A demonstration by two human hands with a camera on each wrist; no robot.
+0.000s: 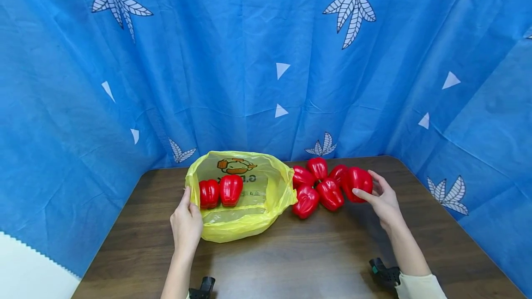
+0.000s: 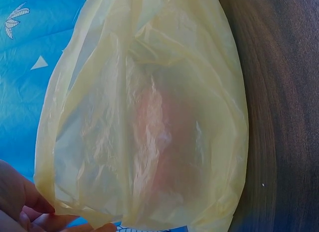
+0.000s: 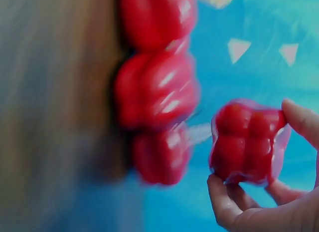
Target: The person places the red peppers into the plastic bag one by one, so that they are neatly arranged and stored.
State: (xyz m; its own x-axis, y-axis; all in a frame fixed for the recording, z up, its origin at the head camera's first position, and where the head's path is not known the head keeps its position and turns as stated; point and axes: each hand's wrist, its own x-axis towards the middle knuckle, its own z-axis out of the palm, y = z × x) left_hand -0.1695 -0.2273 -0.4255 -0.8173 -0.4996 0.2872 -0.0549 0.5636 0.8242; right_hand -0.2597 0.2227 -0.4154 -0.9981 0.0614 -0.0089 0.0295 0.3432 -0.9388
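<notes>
A yellow plastic bag [image 1: 232, 232] lies on the table with its wide mouth spread toward me. Inside it, toward the left, are two red bell peppers [image 1: 230, 190]. My left hand [image 1: 186, 225] pinches the left edge of the bag's rim; in the left wrist view the bag's thin wall [image 2: 94, 157] fills most of the picture, and a reddish shape shows dimly through it. My right hand [image 1: 384, 200] grips a red bell pepper [image 1: 358, 184] between thumb and fingers, held up off the table. The same pepper [image 3: 246, 142] shows its lobed end in the right wrist view.
Several more red bell peppers [image 1: 329, 194] lie in a cluster just right of the bag. The brown wooden table [image 1: 307, 257] reaches back to a blue patterned curtain [image 1: 249, 68], which also stands along both sides. Black wrist devices [image 1: 384, 272] show near the front.
</notes>
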